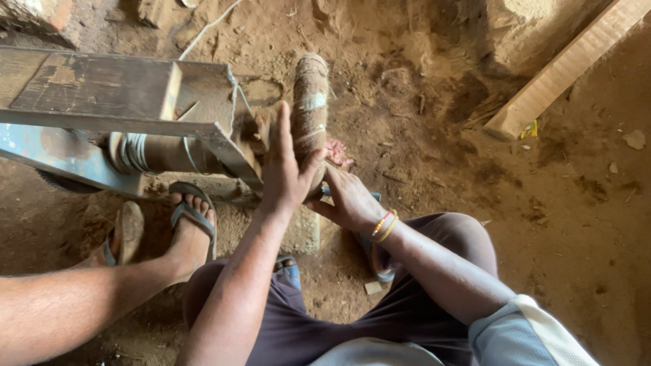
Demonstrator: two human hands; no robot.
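A round wheel (310, 102) wound with brown fibre stands on edge on the end of a metal frame (102, 91). My left hand (285, 166) lies flat against the wheel's near face, fingers straight and apart, gripping nothing. My right hand (349, 200), with bangles at the wrist, reaches under the wheel's lower rim. Its fingertips are hidden behind my left hand, so its grip does not show. A drum (159, 152) wrapped with cord sits under the frame, left of the wheel.
Another person's leg comes in from the left, with a sandalled foot (193, 227) and a second foot (125, 234) beside the frame. A wooden plank (566, 68) lies at the upper right on the dirt floor (556, 217). My knee (461, 237) is just right of the hands.
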